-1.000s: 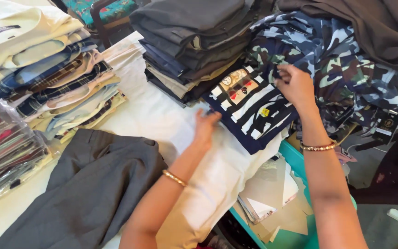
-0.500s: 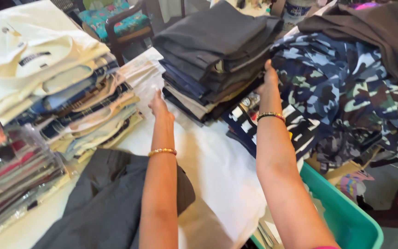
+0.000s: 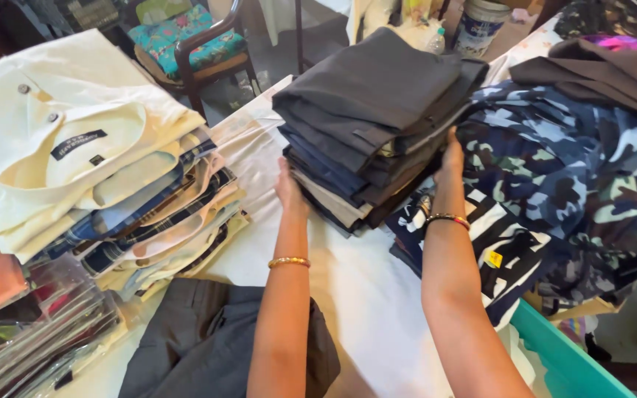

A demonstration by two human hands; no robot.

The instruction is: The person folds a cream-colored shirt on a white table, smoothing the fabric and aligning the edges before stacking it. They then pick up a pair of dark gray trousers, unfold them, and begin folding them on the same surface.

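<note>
Trouser stack [image 3: 374, 121]: a pile of folded dark grey, navy and beige trousers, sitting on the white-covered table [image 3: 355, 295] between the shirt pile and the camouflage cloth.
Left hand [image 3: 289, 193]: pressed flat against the stack's near-left side, low down, fingers together; they go in under the lower layers, so I cannot tell whether it grips.
Right hand [image 3: 451, 156]: flat against the stack's right side, fingers pointing up, not closed around anything.
Wrists: a gold bangle [image 3: 289, 262] on the left, a darker bracelet [image 3: 447, 219] on the right.
Shirt pile [image 3: 90, 169]: folded cream and checked shirts, left of the stack.
Camouflage cloth [image 3: 569, 184]: blue patterned fabric, just right of the stack.
Near edge: grey trousers [image 3: 200, 343] lie spread under the left forearm.
</note>
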